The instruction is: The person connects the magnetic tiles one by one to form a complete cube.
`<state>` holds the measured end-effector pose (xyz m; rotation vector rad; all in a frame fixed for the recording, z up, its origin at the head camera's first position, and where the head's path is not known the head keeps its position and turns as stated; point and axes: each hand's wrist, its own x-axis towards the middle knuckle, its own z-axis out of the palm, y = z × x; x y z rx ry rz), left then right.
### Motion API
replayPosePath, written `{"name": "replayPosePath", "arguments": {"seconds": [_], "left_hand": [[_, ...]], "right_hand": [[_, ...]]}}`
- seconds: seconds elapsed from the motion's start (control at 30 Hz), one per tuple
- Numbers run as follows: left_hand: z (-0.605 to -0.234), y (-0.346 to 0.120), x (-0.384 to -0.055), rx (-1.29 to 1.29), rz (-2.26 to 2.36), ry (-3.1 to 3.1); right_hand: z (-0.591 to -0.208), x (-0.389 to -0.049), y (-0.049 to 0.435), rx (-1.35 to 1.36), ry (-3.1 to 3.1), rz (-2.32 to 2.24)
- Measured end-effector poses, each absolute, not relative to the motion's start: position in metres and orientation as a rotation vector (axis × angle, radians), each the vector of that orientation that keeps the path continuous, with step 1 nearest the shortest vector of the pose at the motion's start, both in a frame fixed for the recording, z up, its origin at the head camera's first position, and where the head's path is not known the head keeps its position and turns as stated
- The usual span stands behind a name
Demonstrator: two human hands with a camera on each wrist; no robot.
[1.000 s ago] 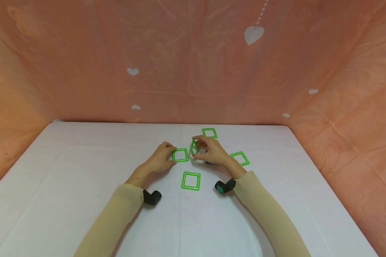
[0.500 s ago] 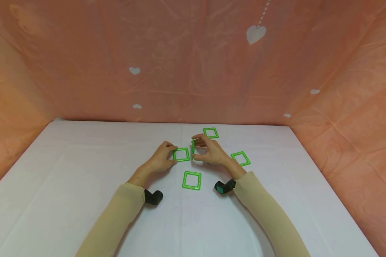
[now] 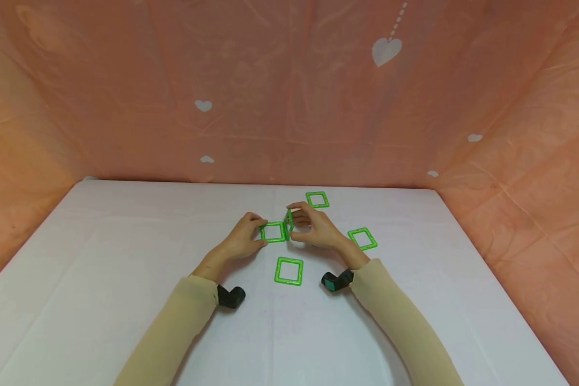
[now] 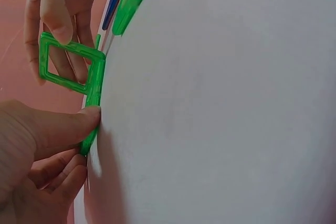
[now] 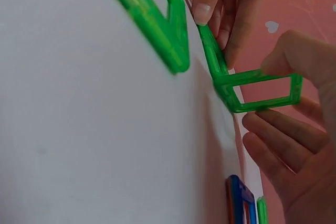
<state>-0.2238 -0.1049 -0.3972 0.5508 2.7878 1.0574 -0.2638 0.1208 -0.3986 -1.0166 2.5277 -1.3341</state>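
Observation:
My left hand [image 3: 243, 236] pinches the left side of a green square magnetic tile [image 3: 276, 240], which lies flat on the white table. Standing on edge along that tile's right side is a second green magnetic tile [image 5: 262, 106]. Thumb and fingers of my right hand [image 3: 320, 228] grip this upright tile by its opposite edges. In both wrist views the two tiles meet edge to edge at roughly a right angle. Closer to me lies another flat green tile [image 3: 288, 282].
One green tile [image 3: 368, 246] rests to the right of my right hand, another green tile [image 3: 318, 206] behind it near the table's back edge. A blue tile [image 5: 235, 198] shows low in the right wrist view; in the head view it is hidden. Pink cloth [image 3: 289, 107] hangs behind the table.
The tile in my right hand has turned upright and come left, closing the gap to the flat tile; their edges now meet. My left hand has stayed nearly still.

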Motion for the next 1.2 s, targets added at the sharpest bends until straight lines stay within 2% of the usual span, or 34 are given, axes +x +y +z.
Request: {"name": "replayPosePath", "arguments": {"seconds": [0.8, 1.2], "left_hand": [[-0.3938, -0.102, -0.2179, 0.584, 1.029, 2.852], [-0.3947, -0.1015, -0.2168, 0.508, 1.011, 2.862]], "right_hand": [[-0.3912, -0.2587, 0.1262, -1.003, 2.576, -1.324], [-0.3931, -0.2652, 0.1296, -1.002, 2.618, -1.365]]}}
